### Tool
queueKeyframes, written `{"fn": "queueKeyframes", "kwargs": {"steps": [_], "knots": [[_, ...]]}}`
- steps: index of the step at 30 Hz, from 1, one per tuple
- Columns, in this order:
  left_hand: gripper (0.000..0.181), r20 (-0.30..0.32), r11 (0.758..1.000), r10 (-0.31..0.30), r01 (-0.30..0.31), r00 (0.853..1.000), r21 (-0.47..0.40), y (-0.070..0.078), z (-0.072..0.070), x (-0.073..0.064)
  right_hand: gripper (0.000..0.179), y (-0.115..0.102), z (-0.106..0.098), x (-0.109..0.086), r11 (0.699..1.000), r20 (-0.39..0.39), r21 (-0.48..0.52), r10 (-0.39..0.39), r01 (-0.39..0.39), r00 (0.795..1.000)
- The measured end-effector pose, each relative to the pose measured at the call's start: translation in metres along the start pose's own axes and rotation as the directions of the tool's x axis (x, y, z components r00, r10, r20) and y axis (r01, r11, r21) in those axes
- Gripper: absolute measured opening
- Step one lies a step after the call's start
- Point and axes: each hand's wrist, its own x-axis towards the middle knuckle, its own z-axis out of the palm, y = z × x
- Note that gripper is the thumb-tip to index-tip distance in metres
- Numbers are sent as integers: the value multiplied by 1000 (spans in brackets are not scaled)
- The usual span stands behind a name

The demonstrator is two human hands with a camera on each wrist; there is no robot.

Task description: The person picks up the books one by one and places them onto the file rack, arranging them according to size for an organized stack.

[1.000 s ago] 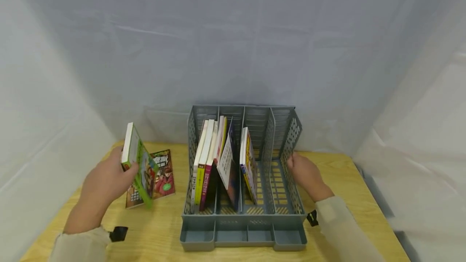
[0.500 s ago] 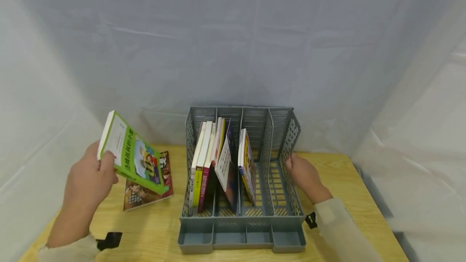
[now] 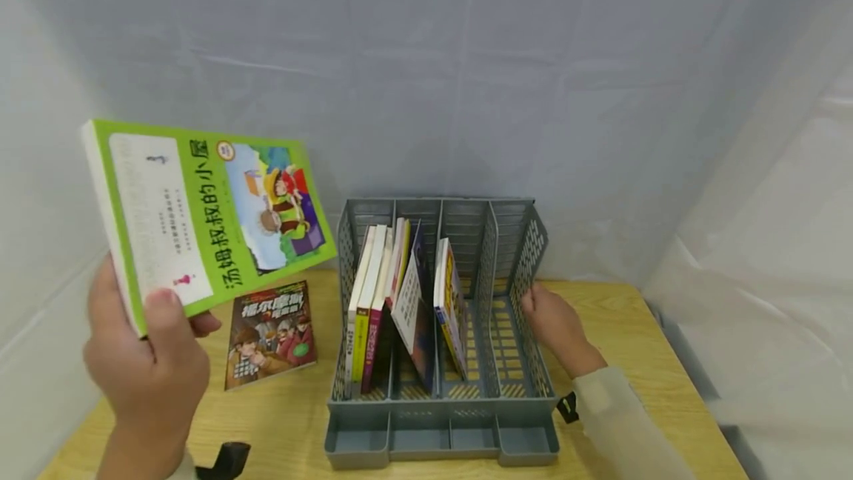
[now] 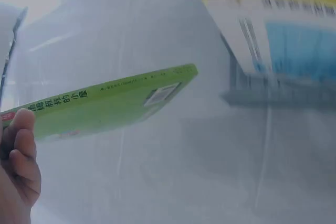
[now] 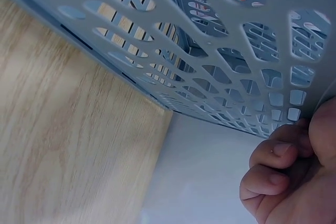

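My left hand (image 3: 149,361) holds a green-covered book (image 3: 260,276) up at the left, thumb on its front cover and fingers behind. The cover, with a cartoon picture, faces me; the left wrist view shows the green spine (image 4: 105,88). Below it a brown comic-style book (image 3: 269,335) lies on the table. My right hand (image 3: 560,324) grips the edge of the right side panel of a grey file rack (image 3: 440,410), its fingers curled in the right wrist view beside the perforated panel (image 5: 210,66).
Several books (image 3: 369,295) stand in the rack's left slot. More books (image 3: 416,310) lean in the second slot, and a thin book (image 3: 449,310) in the third. Shallow trays (image 3: 420,435) run along the rack's front. A pale sheet (image 3: 426,80) hangs behind the wooden table (image 3: 280,435).
My left hand has lifted the green book up and to the left, turning its cover toward me. The brown book is more exposed. My right hand stays on the rack.
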Motion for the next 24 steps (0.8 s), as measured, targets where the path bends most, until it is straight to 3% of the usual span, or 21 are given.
{"fn": "queueKeyframes", "kwargs": {"steps": [3, 6, 9, 11, 13, 16, 20, 24], "knots": [[43, 20, 986, 83, -79, 996, -149, 13, 16, -12, 30, 2, 2, -1, 1000, 3, 4, -1, 1, 1000], [42, 121, 969, 139, -109, 983, -222, 24, 31, -26, 30, 2, 4, 0, 1000, 4, 12, 10, -10, 1000], [45, 258, 961, 128, -56, 958, -270, 34, 46, -39, 30, 3, 5, 1, 1000, -2, 13, 6, -6, 1000], [48, 358, 960, 95, 10, 929, -280, 39, 55, -47, 29, 3, 5, 1, 1000, -8, 10, -3, 3, 1000], [51, 435, 967, 68, 48, 898, -251, 42, 65, -53, 28, 4, 5, 1, 1000, -10, 4, -12, 12, 1000], [52, 541, 985, -6, 98, 841, -142, 46, 79, -63, 29, 3, 4, 0, 1000, -5, 11, -13, 13, 1000], [52, 626, 993, -112, 105, 772, 48, 47, 95, -73, 30, 2, 3, -2, 999, -1, 35, -4, 4, 1000], [53, 664, 986, -148, 54, 733, 159, 46, 111, -79, 30, 1, 4, -2, 999, 0, 48, 5, -5, 1000]]}}
